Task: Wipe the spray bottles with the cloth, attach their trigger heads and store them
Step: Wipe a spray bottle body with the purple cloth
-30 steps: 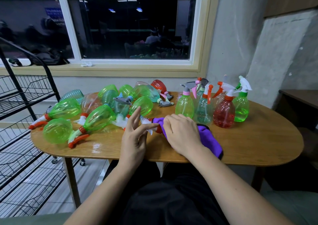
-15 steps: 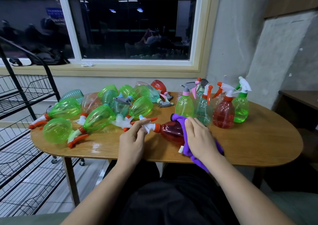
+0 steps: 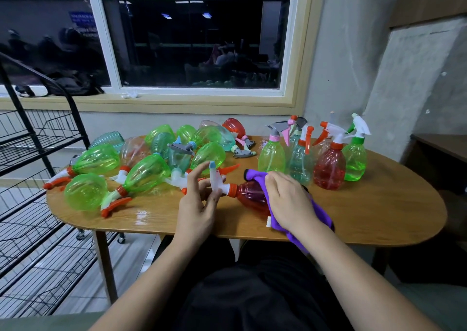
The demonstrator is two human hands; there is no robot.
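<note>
A red spray bottle (image 3: pixel 249 194) lies on its side near the table's front edge, its white and orange trigger head (image 3: pixel 217 182) pointing left. My left hand (image 3: pixel 197 204) holds that trigger head between thumb and fingers. My right hand (image 3: pixel 288 200) presses a purple cloth (image 3: pixel 255 175) over the bottle's body, and the cloth trails off towards my lap. Several green, teal and clear bottles (image 3: pixel 146 171) lie in a heap on the left. Several upright bottles (image 3: pixel 328 165) with heads on stand at the back right.
The oval wooden table (image 3: pixel 379 204) stands under a dark window. A black wire rack (image 3: pixel 27 153) with several shelves stands at the left. A concrete wall and a dark side table (image 3: pixel 439 146) are at the right.
My right hand has slid the purple cloth from the bottle's neck down over its body, uncovering the red front part. My left hand has taken hold of the trigger head.
</note>
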